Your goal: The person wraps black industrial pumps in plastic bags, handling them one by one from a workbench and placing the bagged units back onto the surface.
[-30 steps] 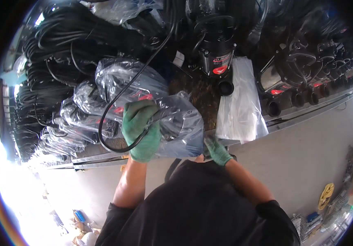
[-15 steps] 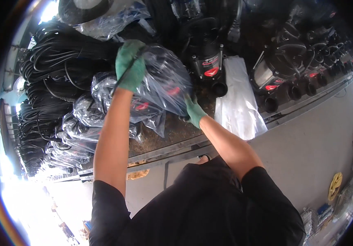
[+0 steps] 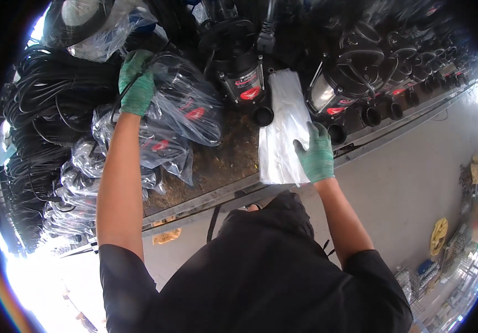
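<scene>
My left hand (image 3: pixel 137 83), in a green glove, is closed at the top of a pump (image 3: pixel 192 105) wrapped in a clear plastic bag. A black cable runs across this hand; its fingertips are partly hidden. The bagged pump leans beside another bagged one (image 3: pixel 158 145) with a similar red mark. My right hand (image 3: pixel 315 154), gloved in green too, lies over the right edge of a stack of flat clear plastic bags (image 3: pixel 283 122). Its thumb stands apart from the fingers. Just left of the stack stands an unbagged black-and-silver pump (image 3: pixel 244 83) with a round black outlet.
Bundled black cables (image 3: pixel 61 83) pile up along the left, above more bagged pumps (image 3: pixel 78 188). A row of bare pumps (image 3: pixel 350 77) extends to the right. A metal edge (image 3: pixel 222 194) borders the worktop. Beyond lie grey floor (image 3: pixel 383 183) and a yellow item (image 3: pixel 439 236).
My right hand has left the bagged pump's lower end and moved right onto the plastic bag stack. My left hand stays at the pump's top. The whole view has shifted.
</scene>
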Demonstrator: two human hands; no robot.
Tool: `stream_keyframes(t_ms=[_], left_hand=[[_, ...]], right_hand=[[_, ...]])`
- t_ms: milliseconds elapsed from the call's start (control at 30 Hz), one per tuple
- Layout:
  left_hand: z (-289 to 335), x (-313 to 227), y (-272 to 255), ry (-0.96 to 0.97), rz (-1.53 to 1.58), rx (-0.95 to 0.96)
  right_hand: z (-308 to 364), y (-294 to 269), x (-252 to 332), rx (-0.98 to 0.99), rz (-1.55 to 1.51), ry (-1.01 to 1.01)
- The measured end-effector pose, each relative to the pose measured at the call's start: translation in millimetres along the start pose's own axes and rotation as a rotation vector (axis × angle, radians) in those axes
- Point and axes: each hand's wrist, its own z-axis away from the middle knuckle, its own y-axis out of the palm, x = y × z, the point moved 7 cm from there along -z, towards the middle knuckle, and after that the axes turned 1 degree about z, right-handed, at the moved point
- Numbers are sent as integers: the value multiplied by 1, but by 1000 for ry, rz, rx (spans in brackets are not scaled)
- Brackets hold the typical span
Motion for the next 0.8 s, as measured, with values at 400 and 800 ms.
stream_keyframes(t_ms=[400, 800], left_hand=[[264, -84, 137, -271, -222, 217], [321, -78, 326, -1199, 687, 407]], right_hand=[[45, 88, -105, 386, -134, 516], [40, 114, -97, 567, -350, 548]])
